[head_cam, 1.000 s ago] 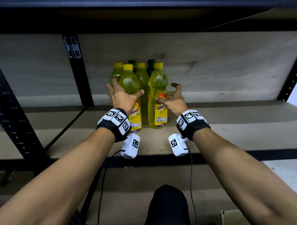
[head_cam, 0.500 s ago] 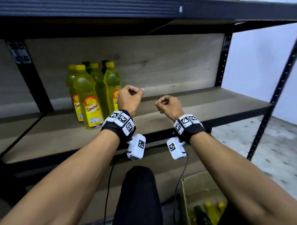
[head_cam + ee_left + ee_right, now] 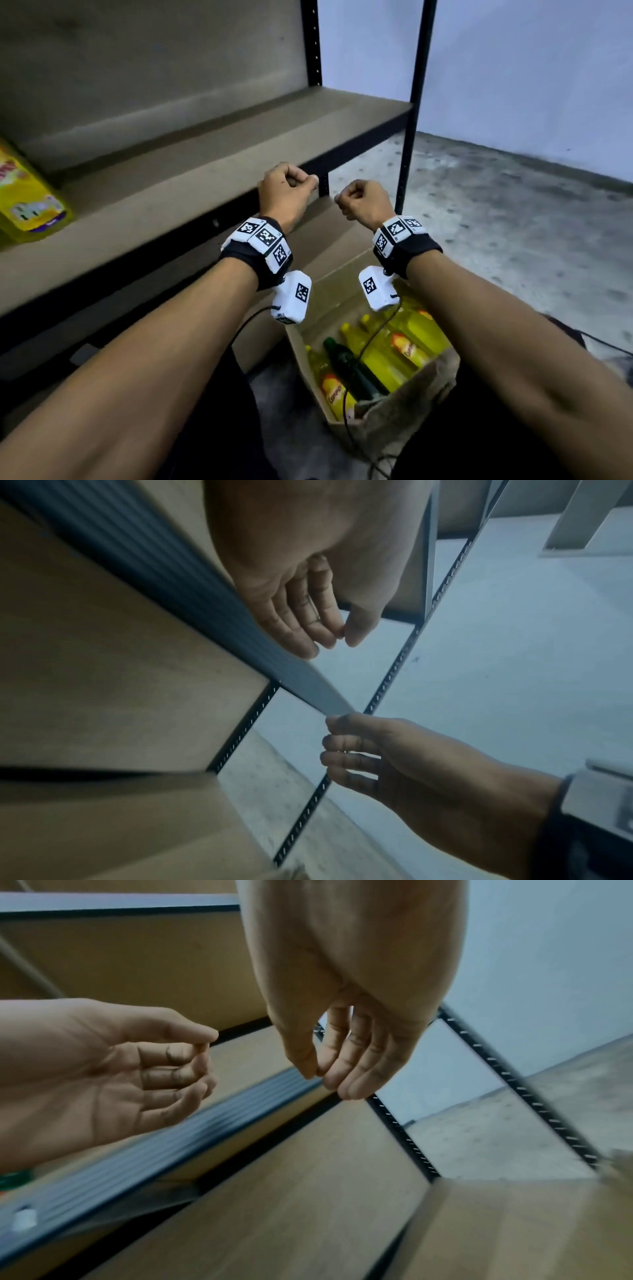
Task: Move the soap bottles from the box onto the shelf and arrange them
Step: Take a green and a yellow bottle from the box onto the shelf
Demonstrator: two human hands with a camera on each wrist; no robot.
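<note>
Both hands empty, fingers loosely curled: left hand [image 3: 286,192] and right hand [image 3: 364,202] hovering above box [image 3: 310,370], prob. lining up next grab. Soap bottles [image 3: 387,356] lying inside box; one bottle [image 3: 27,202] on shelf [image 3: 205,150], far left of box.

Yellow soap bottles [image 3: 394,356] with red and orange labels lie in a brown cardboard box [image 3: 337,260], and one dark green bottle [image 3: 346,366] lies among them. The shelf [image 3: 191,164] has tan boards on a black metal frame [image 3: 416,102], against a pale blue-grey wall [image 3: 531,68] and a speckled grey floor [image 3: 513,222]. Black wristbands [image 3: 255,258] carry white blocks printed with black-and-white square codes.
</note>
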